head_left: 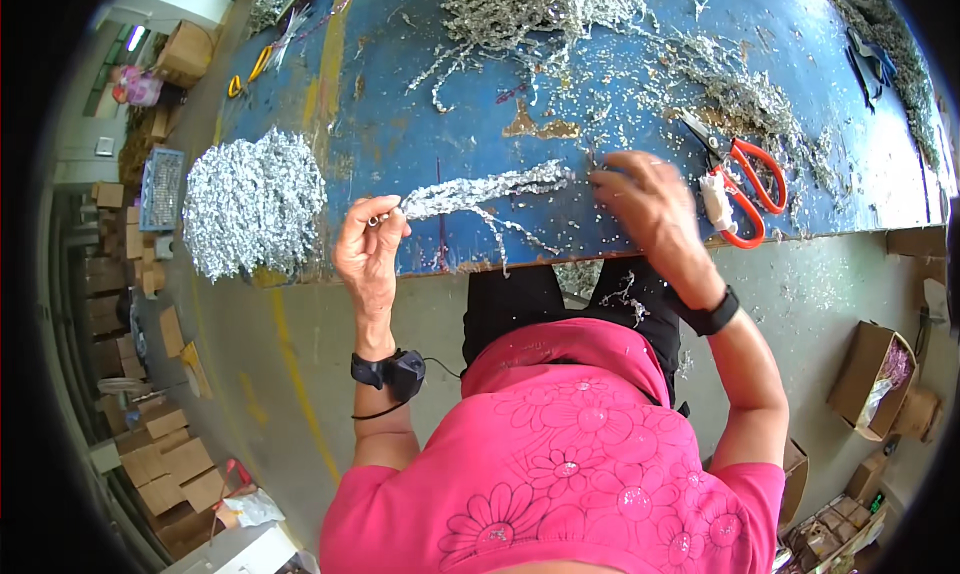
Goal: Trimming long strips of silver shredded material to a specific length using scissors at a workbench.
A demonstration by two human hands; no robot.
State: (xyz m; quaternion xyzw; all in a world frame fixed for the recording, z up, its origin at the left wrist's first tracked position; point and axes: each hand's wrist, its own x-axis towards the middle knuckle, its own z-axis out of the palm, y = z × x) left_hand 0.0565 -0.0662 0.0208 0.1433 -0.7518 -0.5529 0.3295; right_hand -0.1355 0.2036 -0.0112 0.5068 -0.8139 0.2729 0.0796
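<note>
I have the left hand [368,249] pinching the silver tinsel bundle [470,191] immediately to its right, gathered at that end with strands [500,242] left loose, and cannot determine whether the blurred right hand [655,209] grips anything.

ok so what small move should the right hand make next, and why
Probably sweep the loose strands back in with the right hand: they stray from the silver tinsel bundle toward the near edge of the table, while the left hand pinches the bundle's left end.
</note>
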